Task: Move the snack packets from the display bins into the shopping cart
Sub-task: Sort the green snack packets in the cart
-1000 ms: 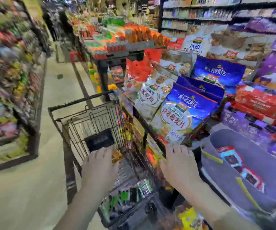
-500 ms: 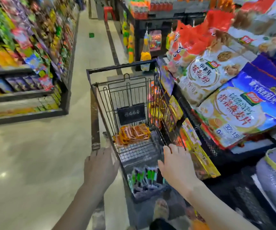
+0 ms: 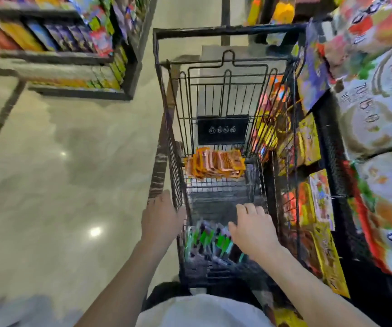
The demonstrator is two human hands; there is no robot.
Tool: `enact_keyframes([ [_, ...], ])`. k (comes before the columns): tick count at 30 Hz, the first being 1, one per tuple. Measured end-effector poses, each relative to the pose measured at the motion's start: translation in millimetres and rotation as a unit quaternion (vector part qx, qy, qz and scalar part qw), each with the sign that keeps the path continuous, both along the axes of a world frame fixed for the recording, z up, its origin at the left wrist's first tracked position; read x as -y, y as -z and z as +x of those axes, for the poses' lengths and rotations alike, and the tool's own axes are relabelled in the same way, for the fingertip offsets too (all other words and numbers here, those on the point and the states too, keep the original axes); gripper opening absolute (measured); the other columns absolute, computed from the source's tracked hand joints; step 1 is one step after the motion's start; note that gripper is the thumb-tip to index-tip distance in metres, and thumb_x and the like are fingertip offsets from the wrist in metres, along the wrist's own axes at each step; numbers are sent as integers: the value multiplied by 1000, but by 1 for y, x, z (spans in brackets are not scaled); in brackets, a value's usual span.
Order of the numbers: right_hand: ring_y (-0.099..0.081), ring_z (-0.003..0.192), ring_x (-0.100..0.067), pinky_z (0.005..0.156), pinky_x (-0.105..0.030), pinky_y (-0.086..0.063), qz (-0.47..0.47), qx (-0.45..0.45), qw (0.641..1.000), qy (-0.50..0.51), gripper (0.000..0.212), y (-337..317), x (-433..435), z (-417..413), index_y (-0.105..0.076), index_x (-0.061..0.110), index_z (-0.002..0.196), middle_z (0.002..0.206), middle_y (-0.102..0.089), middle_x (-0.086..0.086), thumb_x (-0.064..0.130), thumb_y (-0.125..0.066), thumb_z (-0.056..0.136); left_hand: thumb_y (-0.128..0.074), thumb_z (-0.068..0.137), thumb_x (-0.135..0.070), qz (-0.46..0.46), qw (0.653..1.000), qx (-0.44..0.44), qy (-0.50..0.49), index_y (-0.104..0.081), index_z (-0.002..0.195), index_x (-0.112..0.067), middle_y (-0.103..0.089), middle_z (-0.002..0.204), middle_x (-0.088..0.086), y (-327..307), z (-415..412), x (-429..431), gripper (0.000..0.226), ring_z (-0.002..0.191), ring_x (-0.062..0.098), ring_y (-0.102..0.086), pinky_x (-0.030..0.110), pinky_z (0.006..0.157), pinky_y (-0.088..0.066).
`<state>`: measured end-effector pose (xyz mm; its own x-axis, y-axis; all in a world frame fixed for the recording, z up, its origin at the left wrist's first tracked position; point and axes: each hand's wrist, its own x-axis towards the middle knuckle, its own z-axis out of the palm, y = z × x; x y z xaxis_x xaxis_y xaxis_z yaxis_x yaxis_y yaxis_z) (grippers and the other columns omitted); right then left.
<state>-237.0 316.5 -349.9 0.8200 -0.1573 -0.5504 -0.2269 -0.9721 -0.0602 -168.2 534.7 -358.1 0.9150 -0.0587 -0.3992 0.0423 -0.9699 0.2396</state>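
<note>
Whole view motion-smeared. Green-and-dark packets [image 3: 204, 241] at the near end of the shopping cart [image 3: 225, 33]: blurred, print unreadable, partly hidden under the right hand [image 3: 252, 228]. Left hand [image 3: 161, 218] at the cart's left rim, fingertips out of sight; what either hand grips cannot be told. Symbols on the cart's placard [image 3: 222, 129] too small to read. Large snack bags [image 3: 379, 109] cut off by right edge; shelf [image 3: 56, 57] cut off top left.

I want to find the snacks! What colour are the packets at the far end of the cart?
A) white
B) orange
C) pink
B: a pile of orange packets lies on the floor of the cart at its far end, below the black sign.
</note>
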Motion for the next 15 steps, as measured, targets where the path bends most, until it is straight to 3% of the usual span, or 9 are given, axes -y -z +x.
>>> enact_keyframes([
  [3, -41, 139, -32, 109, -44, -41, 30, -48, 998, -16, 63, 39, 15, 12, -31, 13, 156, 153, -42, -10, 50, -41, 106, -57, 103, -50, -54, 993, -34, -99, -31, 160, -11, -54, 153, 12, 40, 5, 12, 73, 130, 33, -60, 48, 105, -53],
  [5, -39, 140, -33, 111, -45, -41, 68, -91, 994, -10, 62, 70, 25, 16, -31, 14, 157, 155, -42, -9, 48, -42, 107, -60, 104, -44, -105, 981, -45, -158, -26, 161, -11, -53, 154, 10, 68, -2, 19, 74, 123, 28, -63, 43, 100, -53],
  [8, -39, 142, -34, 114, -46, -40, 123, -155, 980, 14, 66, 116, 38, 16, -30, 14, 159, 157, -40, -11, 47, -49, 105, -62, 106, -28, -160, 962, -14, -220, -31, 156, -12, -62, 117, -3, 102, -15, 28, 61, 96, 14, -62, 30, 83, -49],
  [10, -42, 141, -33, 113, -43, -41, 137, -182, 973, 24, 68, 143, 45, 12, -31, 18, 159, 156, -42, -10, 45, -56, 102, -55, 108, -25, -146, 959, 16, -241, -41, 143, -13, -61, 90, -7, 117, -19, 30, 39, 73, 14, -66, 23, 59, -47],
  [12, -45, 140, -30, 109, -39, -41, 152, -186, 970, 33, 71, 167, 50, 4, -33, 22, 159, 156, -44, -7, 43, -64, 98, -52, 109, -25, -136, 959, 43, -244, -46, 130, -15, -62, 81, -4, 130, -20, 29, 23, 60, 8, -58, 20, 47, -34],
  [15, -42, 144, -27, 111, -35, -37, 173, -186, 967, 23, 75, 198, 52, -8, -36, 22, 158, 158, -43, -7, 39, -72, 94, -52, 108, -27, -132, 959, 70, -240, -40, 111, -26, -60, 77, -5, 143, -19, 27, 12, 59, 3, -53, 23, 47, -32],
])
